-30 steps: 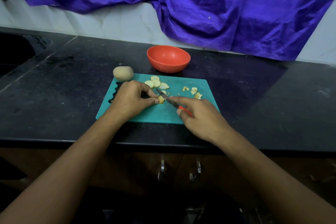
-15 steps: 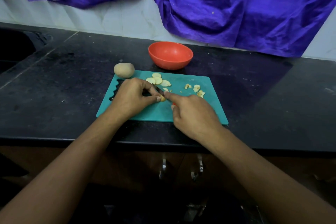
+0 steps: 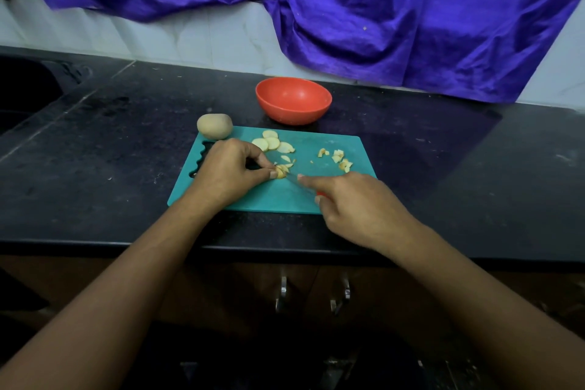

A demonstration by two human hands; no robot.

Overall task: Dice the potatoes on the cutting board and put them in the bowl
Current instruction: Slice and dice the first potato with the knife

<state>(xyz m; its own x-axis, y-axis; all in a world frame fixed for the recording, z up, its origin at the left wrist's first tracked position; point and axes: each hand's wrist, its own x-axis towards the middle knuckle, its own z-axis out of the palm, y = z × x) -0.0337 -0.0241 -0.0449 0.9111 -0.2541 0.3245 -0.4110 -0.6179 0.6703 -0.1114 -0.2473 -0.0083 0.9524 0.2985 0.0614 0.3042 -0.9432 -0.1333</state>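
A teal cutting board [image 3: 316,196] lies on the black counter. My left hand [image 3: 231,172] pinches a small potato piece [image 3: 281,171] on the board. My right hand [image 3: 357,206] grips a red-handled knife [image 3: 319,194]; its blade meets the piece and my forefinger lies along it. Round potato slices [image 3: 269,142] lie behind my left hand. Diced bits [image 3: 338,159] are scattered at the board's right. A whole potato [image 3: 214,126] sits at the board's far left corner. An orange bowl [image 3: 293,100], with nothing visible inside, stands behind the board.
The black counter [image 3: 110,152] stretches left and right, its front edge just below my wrists. A dark sink [image 3: 22,92] is at the far left. Purple cloth [image 3: 380,9] hangs on the white wall behind. Cabinet handles [image 3: 281,291] show under the counter.
My right hand has drawn back to the right with the knife, showing a bit of its red handle. My left hand stays on the potato piece. The camera view shifted slightly.
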